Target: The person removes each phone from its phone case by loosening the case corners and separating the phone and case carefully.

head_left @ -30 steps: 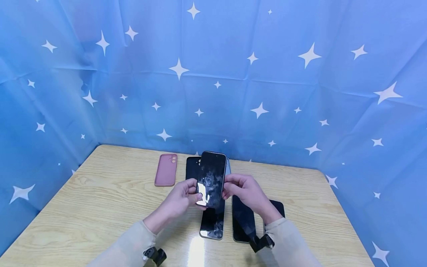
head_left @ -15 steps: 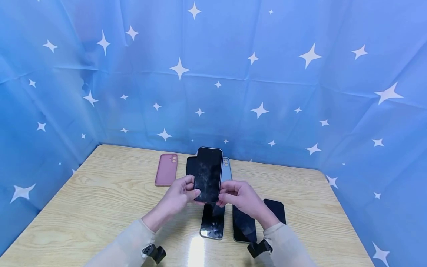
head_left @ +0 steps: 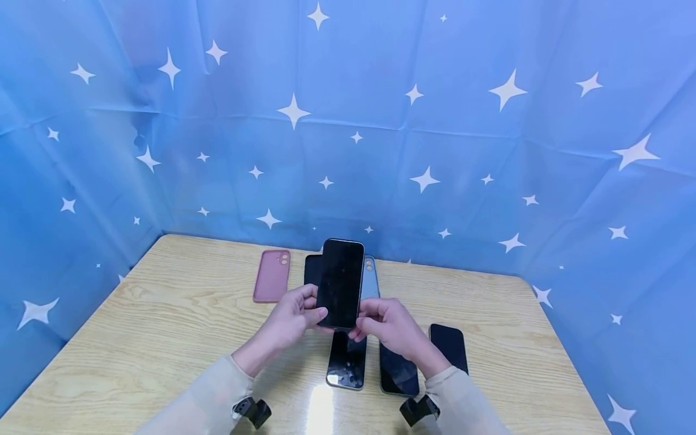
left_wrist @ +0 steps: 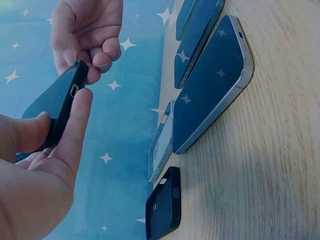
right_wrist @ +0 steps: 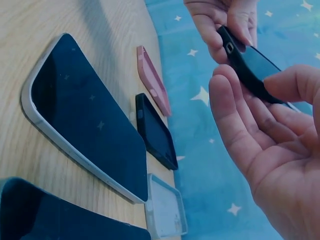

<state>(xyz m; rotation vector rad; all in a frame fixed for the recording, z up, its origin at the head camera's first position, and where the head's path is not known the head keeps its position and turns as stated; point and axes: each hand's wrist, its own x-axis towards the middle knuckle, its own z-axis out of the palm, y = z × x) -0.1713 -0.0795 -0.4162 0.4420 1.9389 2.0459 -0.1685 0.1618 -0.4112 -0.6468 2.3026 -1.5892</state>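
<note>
In the head view, a dark-screened smartphone [head_left: 341, 281] is held up over the table, screen toward me. Its lower end sits in a black case [left_wrist: 63, 116], whose port cutout shows in both wrist views. My left hand [head_left: 296, 317] grips the phone's lower left side, thumb over the front edge and fingers behind. With my right hand [head_left: 388, 324] I pinch its lower right side, thumb at the screen edge [right_wrist: 287, 86] and fingers underneath. Behind the held phone, another black case [head_left: 312, 270] and a light blue case [head_left: 370, 281] are partly hidden.
A pink case [head_left: 272, 276] lies at the back left of the wooden table [head_left: 179, 326]. One phone [head_left: 347, 365] lies below my hands. Two more phones, a middle one [head_left: 399, 373] and a right one [head_left: 449, 345], lie at the right. A starry blue cloth [head_left: 348, 121] hangs behind.
The held phone has moved slightly up and left and tilts differently, its glare gone. My right hand has slid down along its right side, uncovering more of the blue case.
</note>
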